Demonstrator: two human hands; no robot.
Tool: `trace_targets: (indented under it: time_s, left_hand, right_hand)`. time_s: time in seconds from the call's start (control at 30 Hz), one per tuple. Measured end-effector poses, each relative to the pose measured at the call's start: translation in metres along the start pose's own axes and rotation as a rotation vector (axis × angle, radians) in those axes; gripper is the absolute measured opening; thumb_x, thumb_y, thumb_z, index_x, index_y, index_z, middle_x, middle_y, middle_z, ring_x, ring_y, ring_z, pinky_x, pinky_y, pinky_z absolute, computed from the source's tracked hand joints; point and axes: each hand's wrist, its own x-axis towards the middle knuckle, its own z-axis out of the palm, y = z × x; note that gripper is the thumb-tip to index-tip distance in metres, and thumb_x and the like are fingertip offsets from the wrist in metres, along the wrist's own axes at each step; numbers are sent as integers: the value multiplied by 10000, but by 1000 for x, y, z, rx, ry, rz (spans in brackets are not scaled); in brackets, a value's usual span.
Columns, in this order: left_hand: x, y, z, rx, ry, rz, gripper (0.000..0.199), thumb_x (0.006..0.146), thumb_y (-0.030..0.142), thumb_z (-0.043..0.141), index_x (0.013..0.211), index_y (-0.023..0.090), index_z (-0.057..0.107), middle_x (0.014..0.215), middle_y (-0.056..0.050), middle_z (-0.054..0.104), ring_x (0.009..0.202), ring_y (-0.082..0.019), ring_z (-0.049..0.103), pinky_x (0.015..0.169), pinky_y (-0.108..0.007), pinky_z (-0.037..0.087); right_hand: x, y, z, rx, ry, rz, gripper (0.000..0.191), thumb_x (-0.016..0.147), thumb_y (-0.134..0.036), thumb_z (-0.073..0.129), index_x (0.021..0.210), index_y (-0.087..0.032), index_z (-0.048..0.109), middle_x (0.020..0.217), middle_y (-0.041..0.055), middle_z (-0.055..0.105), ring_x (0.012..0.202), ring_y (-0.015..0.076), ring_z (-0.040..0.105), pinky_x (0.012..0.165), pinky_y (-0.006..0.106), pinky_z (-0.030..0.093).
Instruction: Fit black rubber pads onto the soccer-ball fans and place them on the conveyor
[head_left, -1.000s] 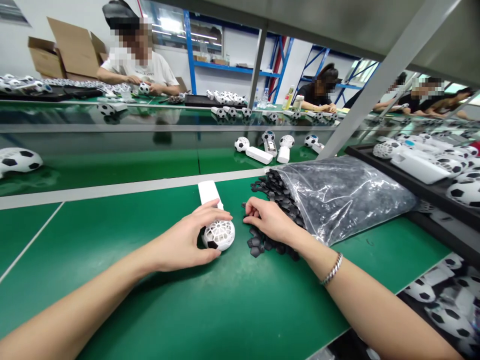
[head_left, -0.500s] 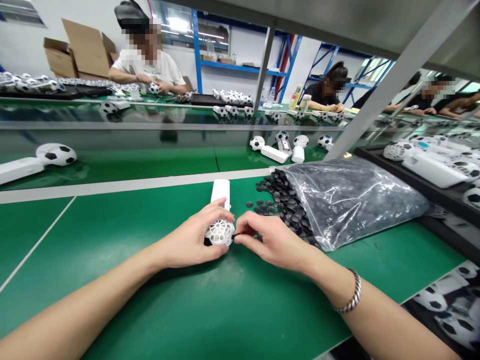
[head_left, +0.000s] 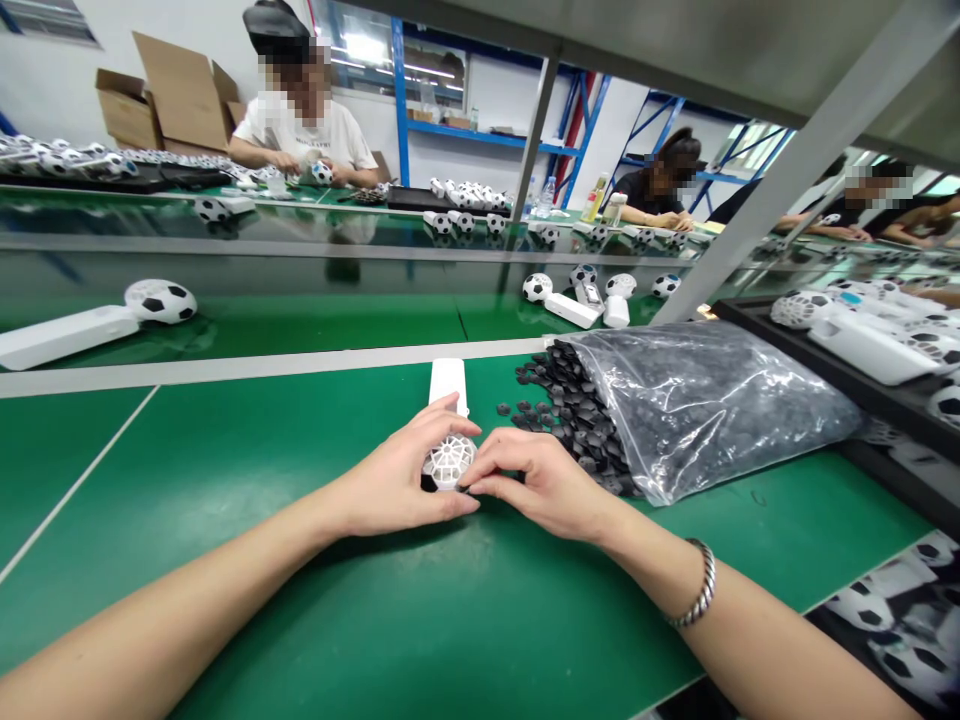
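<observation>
A white device with a soccer-ball head [head_left: 451, 462] and a flat white handle [head_left: 448, 385] lies on the green bench, its handle pointing away from me. My left hand [head_left: 401, 470] curls round the ball head, with fingers over the far side and thumb at the near side. The head shows an open white lattice and a dark patch at its left. My right hand [head_left: 536, 480] pinches a small black piece [head_left: 463, 488] against the ball's right near side; fingertips hide most of it. Loose black pieces [head_left: 570, 400] spill from a clear plastic bag [head_left: 720, 400] right of my hands.
Beyond the bench's pale edge, a green conveyor [head_left: 345, 320] carries several ball-headed devices [head_left: 161, 302]. A black tray [head_left: 739, 315] full of them stands at the right, under a slanting grey post [head_left: 795, 160]. Several co-workers sit across the line, one in a white shirt [head_left: 300, 135].
My right hand has brought the black piece from beside the ball onto its near right side. Devices on the conveyor have shifted right; the view has moved slightly.
</observation>
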Motion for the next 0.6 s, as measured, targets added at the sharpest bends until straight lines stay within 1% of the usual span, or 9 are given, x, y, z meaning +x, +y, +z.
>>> trace_targets:
  time_s: [0.13,0.2,0.3,0.37,0.43,0.5,0.53,0.6]
  left_hand:
    - [0,0,1,16,10,-30,432,729,274,589,1135,233,444,1408,-70,301,1349,-237,137,1080,-441,206]
    - [0,1,2,11,23,-21,396,732,239,563,1111,225,447,1387,-75,331,1346,-238,149,1070,-434,231]
    - [0,2,3,10,41,14,339,721,187,530,1051,221,462,1305,-69,427,1340,-231,171,1058,-419,259]
    - [0,3,4,15,49,10,346,704,170,529,1041,223,466,1304,-66,424,1330,-234,199,1054,-412,267]
    - [0,3,4,15,48,-21,381,692,191,556,1059,227,461,1353,-71,364,1311,-251,248,1045,-415,277]
    - [0,1,4,10,51,-59,412,682,269,614,1064,234,462,1394,-81,300,1288,-276,292,1031,-429,291]
    - [0,0,4,6,57,-72,426,676,319,638,1057,236,465,1402,-85,284,1281,-286,300,1025,-439,294]
    - [0,-3,6,-6,80,-71,437,673,384,658,1039,238,469,1393,-92,292,1285,-290,289,1024,-452,285]
  right_hand:
    - [2,4,8,74,95,70,48,775,-125,600,766,-172,604,753,-8,587,724,100,543,711,230,435]
    - [2,5,13,151,122,135,62,764,-149,613,747,-172,558,724,-25,538,663,88,504,644,216,427]
    - [2,8,18,270,113,237,137,759,-202,623,728,-175,493,664,-51,469,584,72,437,545,192,388]
    - [5,13,14,253,88,281,149,783,-257,596,723,-176,486,639,-55,463,565,73,431,533,194,382]
    - [10,22,4,89,116,291,140,816,-293,552,746,-176,524,675,-37,510,598,85,468,579,211,406]
    - [18,32,-11,-209,160,286,118,827,-288,543,822,-178,584,775,0,568,690,110,517,669,241,426]
    - [21,38,-18,-385,153,284,123,823,-280,553,871,-180,606,839,22,585,757,129,535,718,256,427]
    - [27,46,-26,-688,62,289,154,821,-267,564,933,-183,629,913,54,600,867,165,545,778,272,420]
